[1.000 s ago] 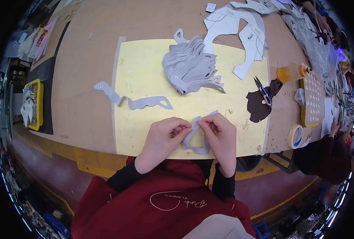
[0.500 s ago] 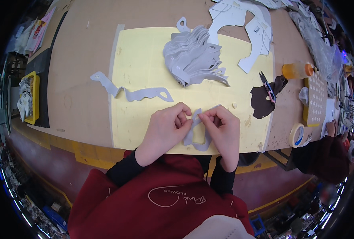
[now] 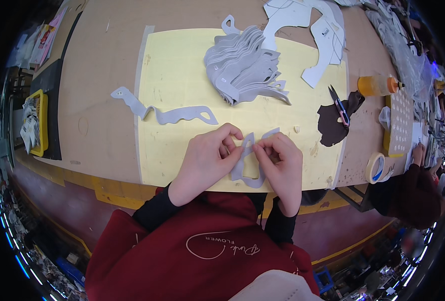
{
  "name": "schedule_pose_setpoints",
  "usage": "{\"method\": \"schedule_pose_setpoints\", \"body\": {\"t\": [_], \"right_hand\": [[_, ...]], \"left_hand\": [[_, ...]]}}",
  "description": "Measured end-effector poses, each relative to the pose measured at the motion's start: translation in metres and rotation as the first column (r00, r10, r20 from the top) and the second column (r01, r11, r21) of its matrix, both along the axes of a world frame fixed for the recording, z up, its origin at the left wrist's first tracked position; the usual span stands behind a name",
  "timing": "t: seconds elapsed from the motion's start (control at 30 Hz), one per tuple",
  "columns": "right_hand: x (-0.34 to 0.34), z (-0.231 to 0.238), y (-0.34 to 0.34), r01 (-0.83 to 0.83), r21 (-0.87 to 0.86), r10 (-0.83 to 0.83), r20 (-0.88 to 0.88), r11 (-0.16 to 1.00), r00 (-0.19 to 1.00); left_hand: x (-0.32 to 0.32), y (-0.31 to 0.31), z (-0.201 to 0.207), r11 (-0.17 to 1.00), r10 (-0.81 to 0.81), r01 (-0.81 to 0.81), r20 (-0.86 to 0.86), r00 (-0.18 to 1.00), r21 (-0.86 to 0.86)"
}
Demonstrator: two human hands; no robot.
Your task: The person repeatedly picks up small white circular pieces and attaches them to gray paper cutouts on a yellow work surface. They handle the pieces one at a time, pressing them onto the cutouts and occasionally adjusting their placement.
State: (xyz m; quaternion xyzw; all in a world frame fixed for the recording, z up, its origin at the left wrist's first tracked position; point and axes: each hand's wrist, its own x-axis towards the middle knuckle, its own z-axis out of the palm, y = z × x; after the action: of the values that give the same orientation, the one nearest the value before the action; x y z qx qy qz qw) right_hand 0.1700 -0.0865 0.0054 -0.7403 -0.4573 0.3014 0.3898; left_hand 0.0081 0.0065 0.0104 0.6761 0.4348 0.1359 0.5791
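Near the table's front edge, a narrow grey cut strip (image 3: 252, 182) bends in a loop between my hands. My left hand (image 3: 208, 156) pinches one side of it with thumb and forefinger. My right hand (image 3: 281, 163) pinches it close by, by the pointed end with a slot. Part of the strip lies hidden behind the right fingers. A similar wavy grey strip (image 3: 174, 116) with holed ends rests at the left. Beyond my hands lies a thick pile of grey strips (image 3: 242, 65).
Yellow sheet (image 3: 182, 155) covers the table's middle. At right are thread snips (image 3: 338, 106) on a dark brown scrap (image 3: 330, 131), an orange-filled bottle (image 3: 375, 86) and a tape roll (image 3: 375, 167). White pattern pieces (image 3: 327, 37) lie far right; a yellow basket (image 3: 44, 123) stands far left.
Both hands keep their pinch on the strip. The slotted end between the fingers stands slightly more exposed, and the strip's other end shows more above the right hand. The view has shifted a little.
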Motion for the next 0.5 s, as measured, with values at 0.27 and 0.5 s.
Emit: {"method": "schedule_pose_setpoints", "body": {"t": [0.27,0.5], "right_hand": [[-0.001,-0.0025,-0.0001,0.017,0.022,-0.017,-0.001,1.0,1.0],[-0.0015,-0.0035,0.0004,0.016,0.035,-0.017,0.018,0.999,1.0]], "left_hand": [[0.0021,-0.0042,-0.0031,0.997,0.051,-0.05,-0.011,0.999,0.066],[0.0062,-0.0056,-0.0016,0.993,0.063,-0.06,-0.022,0.998,0.098]]}}
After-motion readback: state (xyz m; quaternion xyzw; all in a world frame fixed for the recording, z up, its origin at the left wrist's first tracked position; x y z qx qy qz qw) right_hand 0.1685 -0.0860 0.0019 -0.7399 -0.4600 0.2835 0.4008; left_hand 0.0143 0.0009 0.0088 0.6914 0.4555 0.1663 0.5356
